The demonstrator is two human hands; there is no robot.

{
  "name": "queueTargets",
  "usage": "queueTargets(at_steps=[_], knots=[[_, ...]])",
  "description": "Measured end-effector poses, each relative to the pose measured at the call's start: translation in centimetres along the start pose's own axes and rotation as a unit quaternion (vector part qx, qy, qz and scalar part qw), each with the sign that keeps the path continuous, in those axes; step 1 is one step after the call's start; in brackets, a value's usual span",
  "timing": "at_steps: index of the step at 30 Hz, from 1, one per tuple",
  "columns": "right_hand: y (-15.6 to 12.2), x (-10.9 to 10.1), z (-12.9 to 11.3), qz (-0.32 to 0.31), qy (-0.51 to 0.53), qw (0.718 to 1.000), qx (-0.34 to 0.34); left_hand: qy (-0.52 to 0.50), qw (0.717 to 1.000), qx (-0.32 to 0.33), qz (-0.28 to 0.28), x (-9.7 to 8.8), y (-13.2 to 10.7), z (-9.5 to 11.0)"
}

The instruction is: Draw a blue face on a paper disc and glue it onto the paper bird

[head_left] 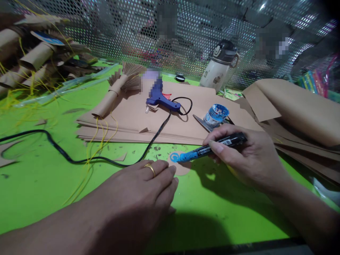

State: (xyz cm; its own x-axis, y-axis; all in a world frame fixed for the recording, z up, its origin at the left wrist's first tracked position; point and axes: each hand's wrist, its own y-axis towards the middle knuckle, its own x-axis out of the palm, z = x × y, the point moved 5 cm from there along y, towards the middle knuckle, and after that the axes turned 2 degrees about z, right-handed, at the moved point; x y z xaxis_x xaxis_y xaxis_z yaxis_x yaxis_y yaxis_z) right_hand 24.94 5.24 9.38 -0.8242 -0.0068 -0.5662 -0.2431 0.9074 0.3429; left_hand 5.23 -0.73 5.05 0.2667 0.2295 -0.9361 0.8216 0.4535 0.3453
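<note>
A black permanent marker (223, 144) with blue paint on its front end is gripped by my right hand (247, 152), thumb and fingers closed round the barrel. Its tip touches a small rounded piece of brown paper (183, 169) that bears a blue swirl. My left hand (156, 177), a gold ring on one finger, lies flat with fingers stretched at the paper's left edge. Beyond the marker stands an open paint-smeared jar (216, 114), with scissors (203, 123) beside it, their handles partly hidden by my right hand.
A blue glue gun (164, 101) and a brown paper tube with pleated fans (111, 95) rest on stacked brown paper (127, 125). A black cable (58, 150) crosses the green table (39, 191). A bottle (216, 69) stands near the perforated metal screen (106, 32).
</note>
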Motion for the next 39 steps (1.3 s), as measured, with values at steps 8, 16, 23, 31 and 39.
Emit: queueTargets(at_steps=[8,16,23,31,39], knots=[[0.0,-0.2,0.4,0.021,0.010,1.000,0.012,-0.016,1.000,-0.007,0.002,-0.1,0.0,-0.1],[0.0,-0.6,0.2,0.050,-0.003,0.999,0.002,-0.011,1.000,0.007,-0.028,0.4,-0.2,-0.1],[0.1,-0.7,0.3,0.063,0.009,0.998,0.008,-0.003,1.000,0.009,-0.008,0.2,-0.6,0.1],[0.5,-1.8,2.9,0.143,0.218,0.962,0.077,-0.009,1.000,0.012,0.020,0.3,-0.6,-0.2],[1.8,-2.6,4.5,0.127,0.261,0.944,0.158,-0.030,0.999,-0.001,0.032,-0.4,0.1,-0.1]])
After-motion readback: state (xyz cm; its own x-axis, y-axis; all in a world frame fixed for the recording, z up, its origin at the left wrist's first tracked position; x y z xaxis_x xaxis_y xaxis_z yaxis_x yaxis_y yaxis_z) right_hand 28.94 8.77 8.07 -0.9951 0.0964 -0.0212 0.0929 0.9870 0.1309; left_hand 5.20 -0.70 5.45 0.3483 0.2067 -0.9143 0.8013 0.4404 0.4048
